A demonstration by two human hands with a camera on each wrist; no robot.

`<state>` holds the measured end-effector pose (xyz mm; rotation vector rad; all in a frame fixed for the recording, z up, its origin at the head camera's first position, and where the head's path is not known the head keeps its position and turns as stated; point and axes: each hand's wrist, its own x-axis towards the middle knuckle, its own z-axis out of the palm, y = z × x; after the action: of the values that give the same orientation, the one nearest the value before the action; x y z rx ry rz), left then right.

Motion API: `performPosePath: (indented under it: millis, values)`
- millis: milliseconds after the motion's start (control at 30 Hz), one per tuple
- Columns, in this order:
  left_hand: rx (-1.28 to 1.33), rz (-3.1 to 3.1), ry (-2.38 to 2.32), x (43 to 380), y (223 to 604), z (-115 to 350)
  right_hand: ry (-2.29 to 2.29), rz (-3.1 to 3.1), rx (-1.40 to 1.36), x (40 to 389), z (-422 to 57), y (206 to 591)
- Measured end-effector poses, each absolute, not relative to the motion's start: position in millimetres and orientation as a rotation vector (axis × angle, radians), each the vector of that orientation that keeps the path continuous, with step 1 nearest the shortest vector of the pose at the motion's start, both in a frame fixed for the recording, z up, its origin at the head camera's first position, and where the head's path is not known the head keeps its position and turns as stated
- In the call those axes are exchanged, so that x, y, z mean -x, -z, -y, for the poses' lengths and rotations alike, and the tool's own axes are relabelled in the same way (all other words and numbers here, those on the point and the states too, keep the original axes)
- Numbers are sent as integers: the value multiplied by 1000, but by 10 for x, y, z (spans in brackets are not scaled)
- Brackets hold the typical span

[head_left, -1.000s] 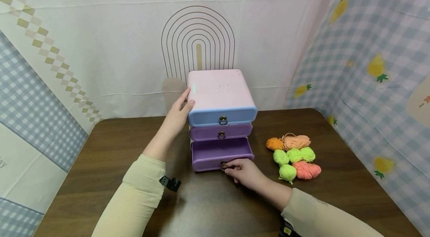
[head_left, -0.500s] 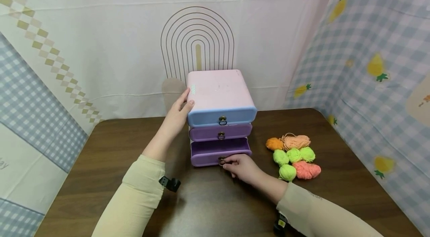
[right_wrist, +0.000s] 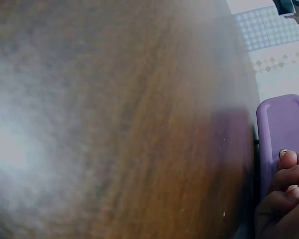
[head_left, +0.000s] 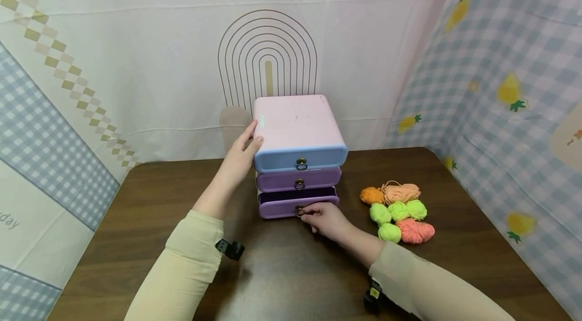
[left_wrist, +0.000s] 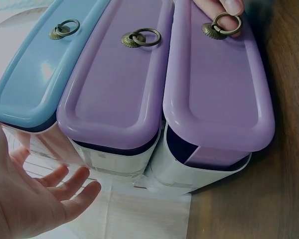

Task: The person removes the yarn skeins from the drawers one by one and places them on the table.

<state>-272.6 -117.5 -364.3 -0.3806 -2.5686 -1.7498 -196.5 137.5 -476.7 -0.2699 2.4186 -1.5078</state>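
A small chest of drawers (head_left: 295, 121) with a pale pink top stands at the table's middle. Its blue top drawer (head_left: 273, 160) and purple middle drawer (head_left: 277, 181) are pushed in. The purple bottom drawer (head_left: 277, 209) sticks out slightly, a dark gap showing behind its front. My right hand (head_left: 328, 221) pinches that drawer's brass ring pull (left_wrist: 225, 24) between thumb and finger. My left hand (head_left: 238, 156) rests against the chest's upper left side, thumb at the top edge. Its fingers look relaxed in the left wrist view, beside the white casing (left_wrist: 187, 174).
Right of the chest lie several balls of yarn: an orange one (head_left: 372, 195), a peach skein (head_left: 401, 192), several lime green balls (head_left: 380, 214) and a coral one (head_left: 416, 231). A patterned cloth (head_left: 182, 68) hangs behind the brown wooden table (head_left: 173, 184).
The bottom drawer has slid inward from well pulled out to a narrow gap, my right hand moving with its ring. The left hand has stayed in place.
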Motion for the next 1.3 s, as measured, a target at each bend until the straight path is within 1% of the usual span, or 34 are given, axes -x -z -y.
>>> performPosePath:
  millis: [733, 1300]
  values:
    - [389, 2576, 1739, 2726, 3634, 1182, 1554, -2393, 164, 2155, -1264, 4750]
    - [391, 2564, 1764, 2718, 3643, 1175, 1557, -2386, 160, 2146, -1255, 4758]
